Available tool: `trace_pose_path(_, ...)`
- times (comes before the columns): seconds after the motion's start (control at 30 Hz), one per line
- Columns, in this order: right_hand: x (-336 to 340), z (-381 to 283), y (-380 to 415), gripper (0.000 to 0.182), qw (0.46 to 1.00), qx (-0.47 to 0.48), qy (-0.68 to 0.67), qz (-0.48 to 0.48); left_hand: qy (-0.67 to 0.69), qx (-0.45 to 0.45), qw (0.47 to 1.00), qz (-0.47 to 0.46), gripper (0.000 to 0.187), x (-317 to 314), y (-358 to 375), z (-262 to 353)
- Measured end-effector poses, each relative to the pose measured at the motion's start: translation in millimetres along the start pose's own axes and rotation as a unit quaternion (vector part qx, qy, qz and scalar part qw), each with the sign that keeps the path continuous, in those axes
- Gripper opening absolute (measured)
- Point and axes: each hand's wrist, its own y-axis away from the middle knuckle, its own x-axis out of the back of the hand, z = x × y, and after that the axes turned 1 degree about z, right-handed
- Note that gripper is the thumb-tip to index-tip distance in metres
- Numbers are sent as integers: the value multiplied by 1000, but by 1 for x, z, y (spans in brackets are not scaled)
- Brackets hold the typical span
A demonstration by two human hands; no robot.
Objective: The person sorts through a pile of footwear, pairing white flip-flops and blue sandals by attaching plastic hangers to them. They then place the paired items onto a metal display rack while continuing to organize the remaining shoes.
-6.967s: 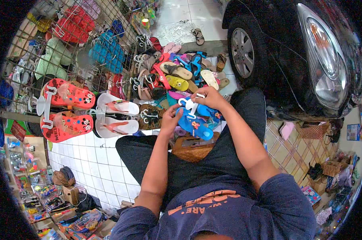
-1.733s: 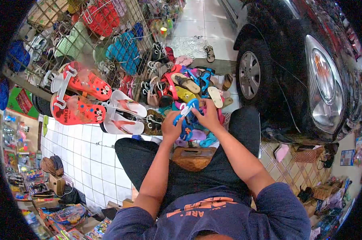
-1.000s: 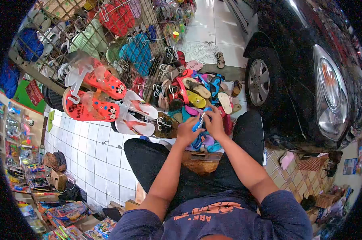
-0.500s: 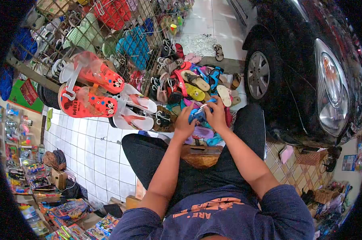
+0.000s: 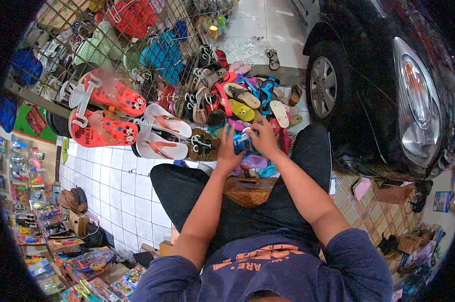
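Between my hands, above my lap, is a blue sandal [image 5: 241, 143] with a white plastic hanger [image 5: 245, 134] at its upper end. My left hand [image 5: 229, 151] holds the blue sandal from the left side. The fingers of my right hand [image 5: 262, 136] are pinched at the white hanger. Just beyond my hands lies a heap of mixed sandals, among them a yellow one [image 5: 242, 110] and a cream one [image 5: 279, 114]. A lilac item [image 5: 253, 161] lies below my hands, over a brown woven basket [image 5: 248, 191].
Red sandals [image 5: 104, 128] and white flip-flops [image 5: 163, 146] hang from a wire rack [image 5: 132, 55] at the left. A black car [image 5: 358, 95] stands close on the right. Packaged goods [image 5: 89, 264] lie at the lower left.
My right hand has shifted slightly left and up around the white hanger. My left hand's fingers point more upward beside the blue sandal. The whole view has shifted slightly.
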Motion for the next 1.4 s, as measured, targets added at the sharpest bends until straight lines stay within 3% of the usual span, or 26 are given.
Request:
trace_pose_path(0.13, 2, -3, 4, 16, 999, -11, 10, -32, -13, -6, 1000, -1, 73, -1, 2, -3)
trace_pose_path(0.2, 4, -4, 5, 16, 996, 44, 28, -67, -48, -95, 993, 43, 48, -6, -2, -14)
trace_pose_path(0.23, 7, -7, 7, 17, 994, 25, 31, -100, -16, -90, 993, 68, 26, -5, -2, -10)
trace_pose_path(0.43, 10, -9, 6, 15, 987, 47, 17, -155, 8, -43, 995, 88, 14, -1, 6, -1)
trace_pose_path(0.67, 6, 4, 8, 16, 980, 54, -30, -188, 31, -30, 993, 108, 10, 6, 7, 16)
trace_pose_path(0.73, 5, 3, 4, 16, 980, 57, -64, -177, -20, -47, 994, 94, 11, 13, 2, 17)
trace_pose_path(0.87, 14, -4, -3, 17, 983, 38, -62, -166, -8, 26, 999, 33, 13, 26, -12, 27)
trace_pose_path(0.93, 9, 0, -2, 25, 990, 66, -58, -114, 47, 75, 996, 15, 17, 27, -22, 18)
trace_pose_path(1.0, 6, 1, -7, 34, 990, -33, -112, -84, 40, 27, 998, 44, 22, 30, -38, 12)
trace_pose_path(1.03, 7, -2, -6, 40, 994, -26, -95, -44, 87, 73, 993, 36, 24, 34, -44, 14)
trace_pose_path(1.07, 8, -4, -7, 40, 995, -26, -92, -43, 90, 71, 993, 36, 24, 39, -50, 15)
trace_pose_path(1.13, 9, -6, -10, 40, 995, -18, -83, 56, 237, 119, 964, 16, 25, 49, -61, 18)
trace_pose_path(1.2, 2, 2, -13, 37, 991, 1, -81, 108, 275, 150, 950, 7, 24, 53, -61, 16)
trace_pose_path(1.27, 3, 11, -8, 34, 975, -169, -138, -51, 206, 45, 978, 5, 23, 51, -57, 4)
trace_pose_path(1.33, 9, 1, -6, 35, 985, -148, -72, -47, 165, 22, 986, 3, 23, 48, -57, -2)
trace_pose_path(1.4, 9, -11, -6, 35, 936, -266, -200, -114, 153, 35, 988, -5, 24, 44, -54, -2)
